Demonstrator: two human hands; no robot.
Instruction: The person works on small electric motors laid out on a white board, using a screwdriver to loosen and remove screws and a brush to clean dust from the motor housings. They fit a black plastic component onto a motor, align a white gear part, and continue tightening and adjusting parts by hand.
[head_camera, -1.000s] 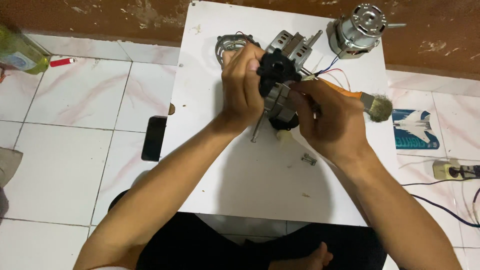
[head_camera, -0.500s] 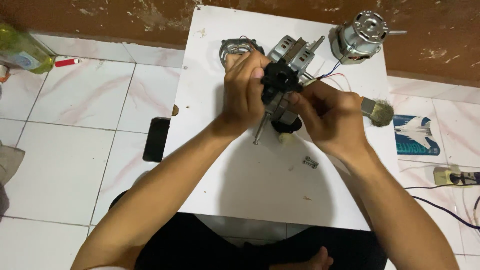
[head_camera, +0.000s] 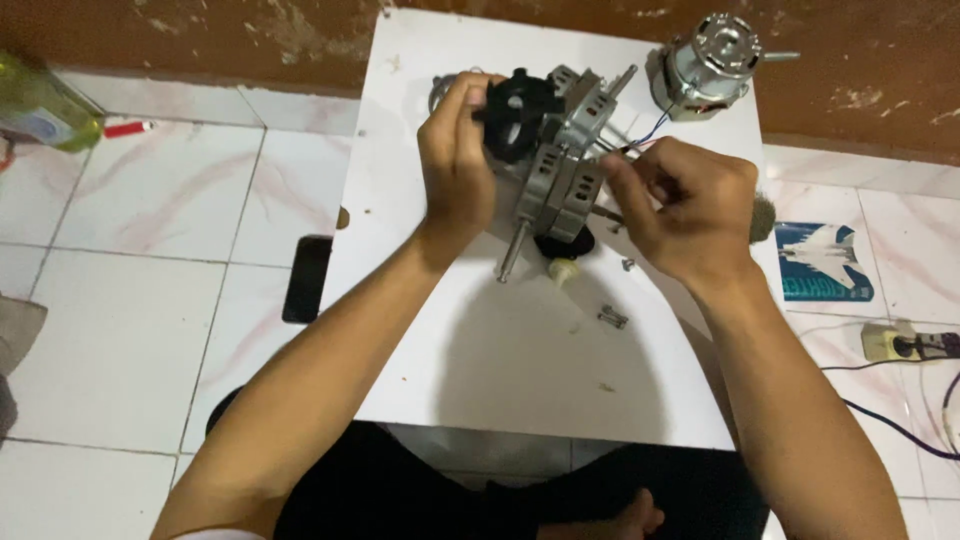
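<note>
The left hand clamps its fingers on the fan motor above the table. The right hand pinches the motor's wires, seemingly mid-disassembly. Next needs a steady grip.

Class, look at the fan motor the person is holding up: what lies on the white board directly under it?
Under the fan motor, a black round part and a small cream piece lie on the white board. The motor covers most of the black part.
</note>
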